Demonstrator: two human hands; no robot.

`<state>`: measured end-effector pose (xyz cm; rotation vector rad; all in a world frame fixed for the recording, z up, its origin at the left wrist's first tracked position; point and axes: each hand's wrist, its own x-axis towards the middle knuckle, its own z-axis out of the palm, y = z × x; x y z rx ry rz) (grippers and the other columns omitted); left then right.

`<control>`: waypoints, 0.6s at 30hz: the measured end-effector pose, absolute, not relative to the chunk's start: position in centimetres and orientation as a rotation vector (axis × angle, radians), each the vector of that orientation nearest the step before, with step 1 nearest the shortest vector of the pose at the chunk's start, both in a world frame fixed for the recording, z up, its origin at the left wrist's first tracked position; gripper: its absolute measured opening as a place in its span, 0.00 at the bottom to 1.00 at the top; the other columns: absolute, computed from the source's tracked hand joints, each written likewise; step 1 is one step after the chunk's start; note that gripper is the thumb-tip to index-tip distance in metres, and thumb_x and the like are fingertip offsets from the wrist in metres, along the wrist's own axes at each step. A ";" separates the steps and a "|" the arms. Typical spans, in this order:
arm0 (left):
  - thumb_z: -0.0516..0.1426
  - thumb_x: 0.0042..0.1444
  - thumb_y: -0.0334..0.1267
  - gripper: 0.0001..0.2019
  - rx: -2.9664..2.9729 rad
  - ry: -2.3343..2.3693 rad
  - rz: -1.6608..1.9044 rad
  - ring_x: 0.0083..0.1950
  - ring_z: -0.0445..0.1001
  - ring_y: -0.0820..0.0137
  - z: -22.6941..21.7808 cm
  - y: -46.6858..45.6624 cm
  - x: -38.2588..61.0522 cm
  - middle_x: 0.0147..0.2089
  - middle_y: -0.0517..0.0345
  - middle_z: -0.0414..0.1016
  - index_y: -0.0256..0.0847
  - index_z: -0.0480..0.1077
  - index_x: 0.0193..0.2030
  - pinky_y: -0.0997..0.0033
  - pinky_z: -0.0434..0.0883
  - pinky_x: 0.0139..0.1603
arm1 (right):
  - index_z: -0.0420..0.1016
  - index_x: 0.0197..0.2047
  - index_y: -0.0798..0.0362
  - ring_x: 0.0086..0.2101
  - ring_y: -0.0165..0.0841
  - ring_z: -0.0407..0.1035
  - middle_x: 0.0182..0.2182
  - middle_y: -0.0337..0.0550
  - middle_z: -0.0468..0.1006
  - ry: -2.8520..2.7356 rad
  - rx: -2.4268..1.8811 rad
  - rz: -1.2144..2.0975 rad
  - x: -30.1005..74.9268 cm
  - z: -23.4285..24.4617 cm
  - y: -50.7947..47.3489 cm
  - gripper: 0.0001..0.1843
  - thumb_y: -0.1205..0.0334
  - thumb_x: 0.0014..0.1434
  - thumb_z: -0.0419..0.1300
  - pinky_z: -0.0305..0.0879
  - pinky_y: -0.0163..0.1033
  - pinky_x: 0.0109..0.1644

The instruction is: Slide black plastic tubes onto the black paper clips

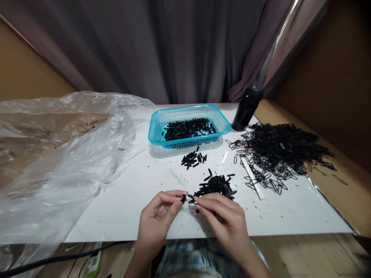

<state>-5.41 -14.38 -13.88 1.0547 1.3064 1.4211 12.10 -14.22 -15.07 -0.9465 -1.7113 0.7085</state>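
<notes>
My left hand (pixel 163 211) pinches a small dark piece (pixel 183 198) between thumb and fingertips; its kind is hard to make out. Close beside it, my right hand (pixel 222 216) is closed on a slim black piece (pixel 190 197), its other fingers curled. A heap of slim black pieces (pixel 216 185) lies just beyond the right hand and is partly covered by it. Farther off is a smaller group of similar pieces (pixel 191 159). More of them lie in a blue plastic basket (pixel 189 144) with slotted walls.
A large tangled pile of black wire loops (pixel 284 150) spreads over the right side, with a white strip (pixel 252 177) at its edge. Behind stands a dark cylinder (pixel 246 108) topped with clear plastic. Clear plastic sheeting (pixel 116 131) drapes the left of the white tabletop (pixel 121 216).
</notes>
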 end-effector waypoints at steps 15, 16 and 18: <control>0.65 0.58 0.46 0.13 1.228 1.291 1.343 0.47 0.83 0.60 -15.4 -14.2 -6.7 0.43 0.44 0.83 0.39 0.73 0.31 0.66 0.80 0.50 | 0.80 0.52 0.49 0.40 0.35 0.78 0.41 0.44 0.84 -1.766 -0.975 0.592 12.2 -15.0 -14.2 0.15 0.71 0.66 0.60 0.77 0.40 0.43; 0.65 0.58 0.46 0.13 1.239 1.286 1.334 0.47 0.83 0.60 -15.4 -14.2 -6.7 0.43 0.44 0.83 0.39 0.73 0.31 0.66 0.81 0.49 | 0.80 0.52 0.49 0.40 0.35 0.79 0.41 0.44 0.84 -1.767 -0.976 0.586 12.2 -15.0 -14.1 0.15 0.71 0.66 0.60 0.77 0.40 0.43; 0.66 0.58 0.46 0.13 1.221 1.298 1.345 0.48 0.83 0.60 -15.5 -14.2 -6.7 0.43 0.45 0.83 0.39 0.73 0.30 0.66 0.80 0.50 | 0.80 0.51 0.50 0.40 0.35 0.78 0.41 0.45 0.84 -1.768 -0.980 0.577 12.1 -15.0 -14.1 0.14 0.72 0.65 0.60 0.77 0.39 0.43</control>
